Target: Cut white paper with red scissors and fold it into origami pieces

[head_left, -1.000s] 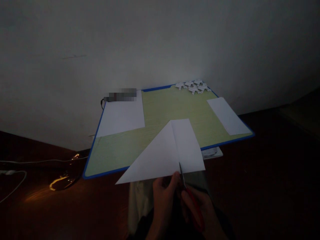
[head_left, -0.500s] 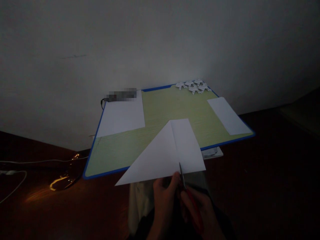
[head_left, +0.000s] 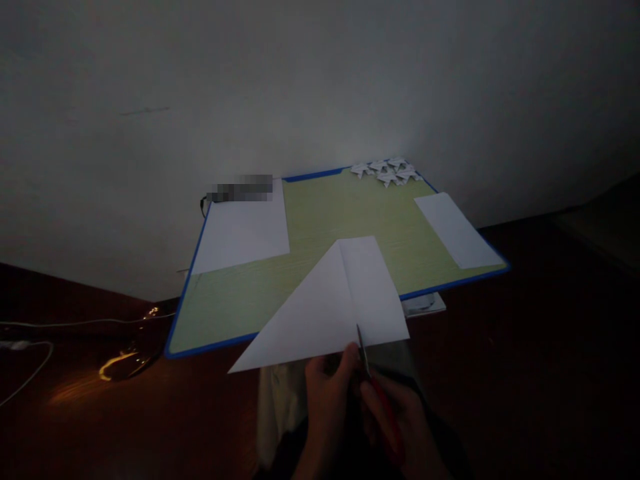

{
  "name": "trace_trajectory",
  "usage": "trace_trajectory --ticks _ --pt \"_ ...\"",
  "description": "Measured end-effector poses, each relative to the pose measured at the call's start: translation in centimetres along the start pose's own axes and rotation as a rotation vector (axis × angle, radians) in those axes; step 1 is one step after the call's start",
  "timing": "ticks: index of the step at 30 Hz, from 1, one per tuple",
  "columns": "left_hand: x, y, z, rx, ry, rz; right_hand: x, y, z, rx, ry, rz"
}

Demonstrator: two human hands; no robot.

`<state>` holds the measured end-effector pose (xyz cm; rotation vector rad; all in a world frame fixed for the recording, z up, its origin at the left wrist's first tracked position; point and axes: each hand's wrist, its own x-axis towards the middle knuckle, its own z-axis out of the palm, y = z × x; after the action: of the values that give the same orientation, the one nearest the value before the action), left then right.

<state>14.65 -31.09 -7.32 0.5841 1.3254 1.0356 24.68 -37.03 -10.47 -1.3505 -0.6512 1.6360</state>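
A folded sheet of white paper extends over the near edge of the board, with a crease running up its right part. My left hand pinches its lower edge between thumb and fingers. In my right hand are red-handled scissors, closed around by the fingers. One scissor blade lies over the paper at its lower edge, just right of my left thumb and near the crease. The other blade is hidden, and the dim light hides part of my right fingers.
The green board has a blue rim. On it lie a white sheet at left, a narrower paper piece at right, and several small folded paper shapes at the back. A wall stands behind; a cable runs at left.
Almost nothing differs. The paper and both hands sit very slightly further left and the view has shifted a little; the scissors stay at the same spot on the paper's edge.
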Motion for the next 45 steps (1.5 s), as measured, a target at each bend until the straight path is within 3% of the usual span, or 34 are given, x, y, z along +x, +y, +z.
trace_trajectory --ticks 13,45 --pt "0.2 0.2 -0.1 0.112 0.018 0.074 0.1 -0.3 0.2 -0.062 0.002 -0.021" --pt "0.4 0.1 -0.1 0.122 0.020 0.056 0.2 0.1 0.3 -0.086 0.030 -0.012"
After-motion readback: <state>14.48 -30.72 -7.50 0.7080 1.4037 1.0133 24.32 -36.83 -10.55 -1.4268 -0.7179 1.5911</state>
